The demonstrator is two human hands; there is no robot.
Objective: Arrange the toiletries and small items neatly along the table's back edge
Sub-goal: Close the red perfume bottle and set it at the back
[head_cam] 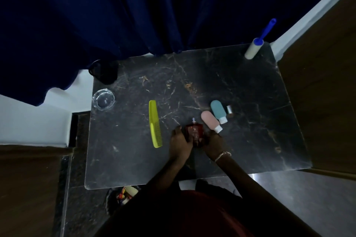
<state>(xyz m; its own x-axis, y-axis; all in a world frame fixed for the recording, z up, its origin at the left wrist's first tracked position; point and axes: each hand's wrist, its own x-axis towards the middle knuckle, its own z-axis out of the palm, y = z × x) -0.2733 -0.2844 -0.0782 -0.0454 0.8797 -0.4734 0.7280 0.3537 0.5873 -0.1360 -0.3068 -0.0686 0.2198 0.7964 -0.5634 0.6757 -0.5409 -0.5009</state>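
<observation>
A red perfume bottle (194,131) lies on the dark marble table (192,75), held from both sides by my left hand (180,143) and my right hand (212,144). Just right of it lies a pink squeeze bottle (209,122), then a teal squeeze bottle (217,110) and a small silver cap (229,109). A yellow-green comb (155,123) lies to the left of my hands. A clear glass dish (103,98) sits at the table's left edge. A lint roller (254,49) with a blue handle stands at the back right corner.
A dark round object (105,72) sits at the back left corner, partly under the navy curtain (134,15) that hangs over the back edge. Wooden panels flank the table left and right. A colourful item (126,194) lies on the floor by the front edge.
</observation>
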